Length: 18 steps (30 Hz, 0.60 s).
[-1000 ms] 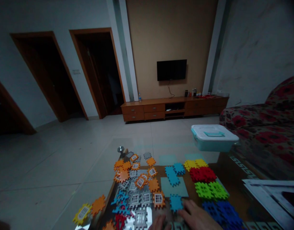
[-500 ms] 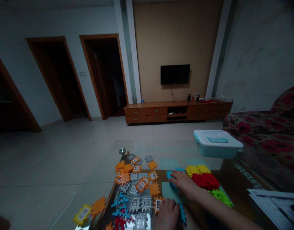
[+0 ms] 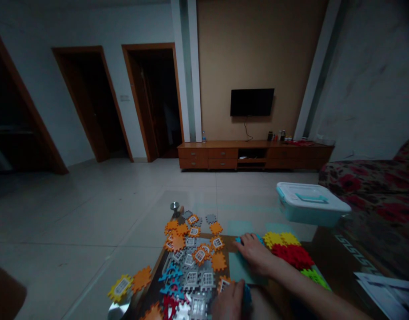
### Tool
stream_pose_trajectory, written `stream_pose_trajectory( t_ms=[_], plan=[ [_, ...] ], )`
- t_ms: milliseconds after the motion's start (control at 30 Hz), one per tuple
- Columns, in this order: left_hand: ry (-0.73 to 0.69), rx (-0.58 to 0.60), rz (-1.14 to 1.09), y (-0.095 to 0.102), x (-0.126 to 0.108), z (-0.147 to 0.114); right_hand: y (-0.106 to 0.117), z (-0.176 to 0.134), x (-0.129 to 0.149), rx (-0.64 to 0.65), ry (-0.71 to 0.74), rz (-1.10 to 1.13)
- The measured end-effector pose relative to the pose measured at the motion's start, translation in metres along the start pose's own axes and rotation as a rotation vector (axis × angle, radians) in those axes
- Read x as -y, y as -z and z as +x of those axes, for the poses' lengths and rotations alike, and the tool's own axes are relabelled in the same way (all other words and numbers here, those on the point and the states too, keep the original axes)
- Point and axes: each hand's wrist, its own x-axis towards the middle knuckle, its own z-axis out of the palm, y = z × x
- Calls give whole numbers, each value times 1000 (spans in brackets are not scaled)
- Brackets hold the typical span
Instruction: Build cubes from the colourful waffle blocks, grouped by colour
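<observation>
My right hand (image 3: pixel 256 255) reaches over blue interlocking tiles (image 3: pixel 259 239) on the glass table, its bent fingers gripping them and hiding most of them. Nearer to me, my left hand (image 3: pixel 228 302) has its fingers closed on another blue interlocking tile (image 3: pixel 247 295), which shows only at its edge. Between the hands lies a pale green rectangle (image 3: pixel 239 266) of tabletop. To the right of my right hand are yellow tiles (image 3: pixel 281 239), red tiles (image 3: pixel 293 256) and green tiles (image 3: pixel 315 278). An orange window tile (image 3: pixel 223 283) lies against my left hand.
Loose grey window tiles (image 3: pixel 207 280), orange tiles (image 3: pixel 219 262) and blue lattice pieces (image 3: pixel 172 281) spread over the left side. A yellow window tile (image 3: pixel 120 288) lies near the left edge. A lidded teal box (image 3: pixel 312 204) stands back right; papers (image 3: pixel 387 293) lie at right.
The view has turned slightly left. My left hand has shifted a little nearer to me, with the blue tile at its fingers. My right hand stays over the far blue tiles.
</observation>
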Motion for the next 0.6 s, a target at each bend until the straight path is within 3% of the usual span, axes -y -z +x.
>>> stream_pose_trajectory(
  t_ms=[133,300,367,467,600],
  plan=[
    [22,-108,113,4,-9,1,8,16,-8,-25,-29,-6],
    [-137,-284,114,-2,-18,-8,6,31,-14,11,-33,-2],
    [-154,-223,93,-3,-19,-7,9,31,-15,12,-48,9],
    [-125,-1,77,5,-19,1,18,18,-9,-27,-95,35],
    [-148,232,117,34,-19,12,10,-33,18,-171,-204,188]
  ],
)
